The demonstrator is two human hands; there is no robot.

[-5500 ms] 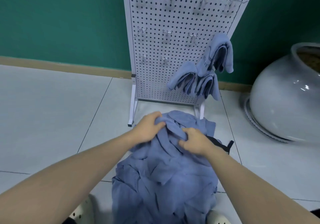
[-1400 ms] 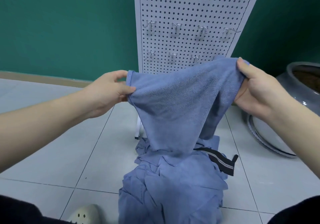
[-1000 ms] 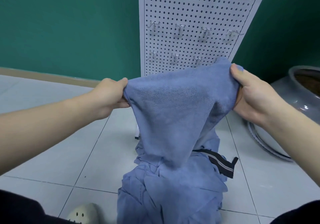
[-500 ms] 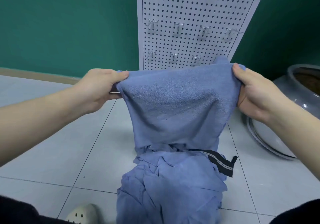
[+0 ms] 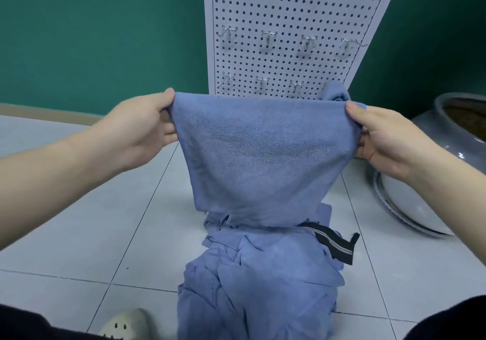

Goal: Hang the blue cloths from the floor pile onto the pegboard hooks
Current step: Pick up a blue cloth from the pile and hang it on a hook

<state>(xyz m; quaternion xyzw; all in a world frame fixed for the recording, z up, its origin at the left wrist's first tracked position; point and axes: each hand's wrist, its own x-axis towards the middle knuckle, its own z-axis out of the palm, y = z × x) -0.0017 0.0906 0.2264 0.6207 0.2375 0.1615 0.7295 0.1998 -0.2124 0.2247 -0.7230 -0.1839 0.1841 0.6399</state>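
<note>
I hold one blue cloth (image 5: 260,160) stretched flat in the air in front of the white pegboard (image 5: 289,5). My left hand (image 5: 142,126) pinches its upper left corner and my right hand (image 5: 381,134) pinches its upper right corner. The cloth's lower edge hangs just above the pile of blue cloths (image 5: 257,281) on the floor. Metal hooks (image 5: 268,38) stick out of the board in rows above the cloth. A bit of a hung blue cloth (image 5: 335,93) peeks over the held cloth's top edge; the rest of the board's lower part is hidden.
A black strap with grey stripes (image 5: 334,242) lies on the pile's right side. A large grey ceramic jar (image 5: 434,160) stands on the floor at the right. A pale shoe (image 5: 123,326) shows at the bottom left. Green wall behind, pale tiled floor around.
From gripping the pile on the floor, both hands have lifted one cloth and pulled its top edge out straight and wider; it now hangs flat and free of the pile.
</note>
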